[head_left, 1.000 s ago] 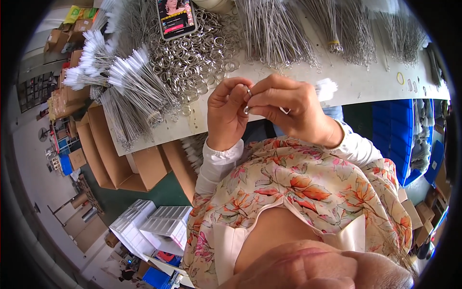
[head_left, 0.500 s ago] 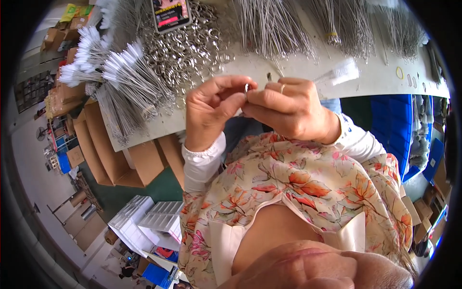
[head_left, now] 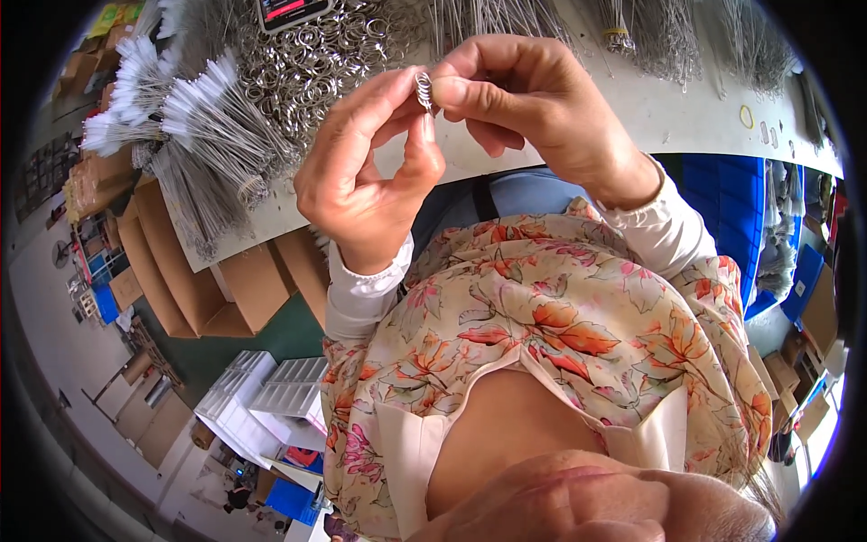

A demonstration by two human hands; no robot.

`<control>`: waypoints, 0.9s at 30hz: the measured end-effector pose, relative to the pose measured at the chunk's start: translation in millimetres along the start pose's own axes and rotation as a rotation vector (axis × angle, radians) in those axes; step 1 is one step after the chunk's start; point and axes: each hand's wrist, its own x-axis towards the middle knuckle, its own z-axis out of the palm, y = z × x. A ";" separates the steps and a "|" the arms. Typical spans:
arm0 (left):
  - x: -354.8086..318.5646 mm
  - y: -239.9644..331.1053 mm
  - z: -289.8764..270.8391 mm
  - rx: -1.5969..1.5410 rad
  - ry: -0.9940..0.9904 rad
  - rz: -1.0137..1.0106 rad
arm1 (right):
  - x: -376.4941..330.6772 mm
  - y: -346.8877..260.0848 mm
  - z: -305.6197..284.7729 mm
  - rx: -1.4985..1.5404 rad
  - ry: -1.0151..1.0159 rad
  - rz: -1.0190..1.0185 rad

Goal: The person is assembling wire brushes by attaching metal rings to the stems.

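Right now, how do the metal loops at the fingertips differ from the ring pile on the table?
Arrangement: the held loops line up close together in a short row; the ring pile is a loose jumble.
Amount: the held loops are few; the ring pile is large.
Place: the held loops sit between the left hand and right hand; the ring pile lies on the table.
Both are shiny, silver-coloured metal.

the left grip [head_left: 350, 191] rises above the left forearm [head_left: 357, 303], its thumb and forefinger curved toward each other in a pinch. the right grip [head_left: 551, 113] slants in leftward from the right forearm [head_left: 670, 230], thumb extended, lower fingers curled, fingertips close beside the left's.
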 end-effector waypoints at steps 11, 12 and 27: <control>-2.8 -15.2 -12.9 -0.204 -0.075 -0.137 | 23.5 -11.1 -21.3 -0.088 -0.288 0.170; -2.5 -13.7 -13.4 -0.129 -0.091 -0.088 | 24.7 -13.1 -22.7 -0.069 -0.316 0.223; -0.2 -14.3 1.7 -0.218 0.079 -0.127 | 13.3 33.9 -10.0 -0.276 0.067 -0.058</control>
